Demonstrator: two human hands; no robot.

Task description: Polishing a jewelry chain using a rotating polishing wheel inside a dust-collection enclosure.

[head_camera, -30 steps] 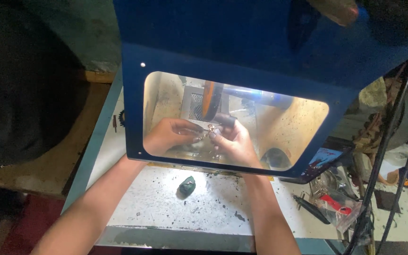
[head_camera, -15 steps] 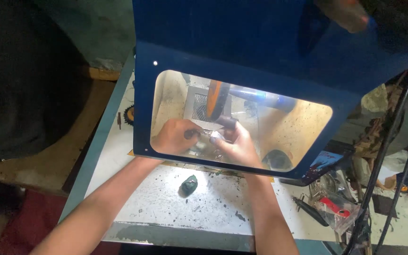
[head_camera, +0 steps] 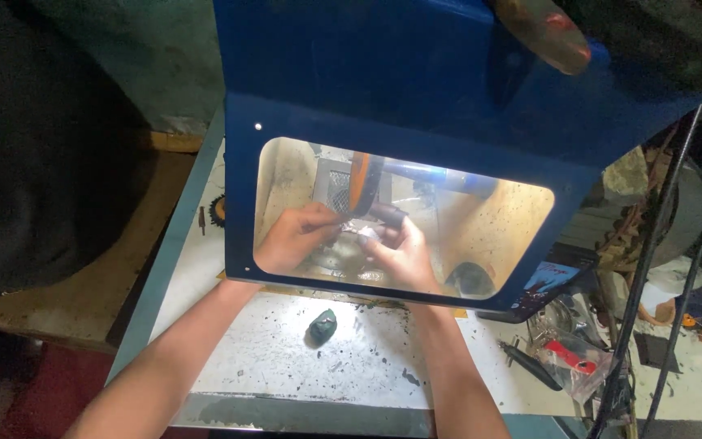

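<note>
Behind the clear window of the blue metal guard [head_camera: 383, 89], both hands meet on one small shiny metal piece [head_camera: 365, 232]. The left hand [head_camera: 294, 238] is closed around its left end, and the right hand [head_camera: 404, 254] pinches its right end from below. The piece lies between the two hands, just under the orange grinding wheel [head_camera: 361, 184], which stands above and a little behind it. Its long axis I cannot tell. Both hands are equally near. A dark green lump [head_camera: 322, 326] lies on the speckled white bench [head_camera: 286, 366], well apart from them.
</note>
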